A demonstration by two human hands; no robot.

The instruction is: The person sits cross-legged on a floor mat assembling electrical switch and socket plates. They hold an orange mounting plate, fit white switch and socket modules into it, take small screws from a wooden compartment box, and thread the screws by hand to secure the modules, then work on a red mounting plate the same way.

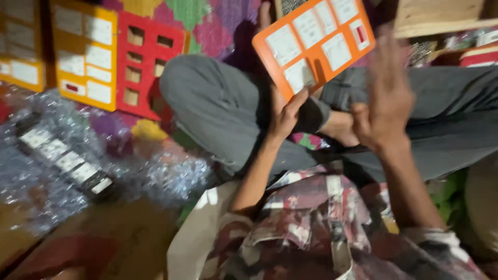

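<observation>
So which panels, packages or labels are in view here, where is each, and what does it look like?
Orange rectangular panel with white switch plates: top centre, gripped by the left hand.
Yellow panel, white plates: upper left, on the floor.
Red panel, empty cut-outs: beside the yellow one.
Dark switch strip: left, on clear crinkled wrap.

An orange switch panel (315, 41) fitted with white switches is gripped at its lower edge by the left hand (286, 116), toward one o'clock in the view. The right hand (385, 106) is held open and blurred just beside it at three o'clock, apart from the panel. Grey-trousered crossed legs (223, 103) are seen beneath both. At ten o'clock a yellow panel (85, 54) and a red panel (148, 65) are laid side by side. At eight o'clock a black switch strip (65, 158) is rested on clear crinkled plastic wrap (161, 179).
</observation>
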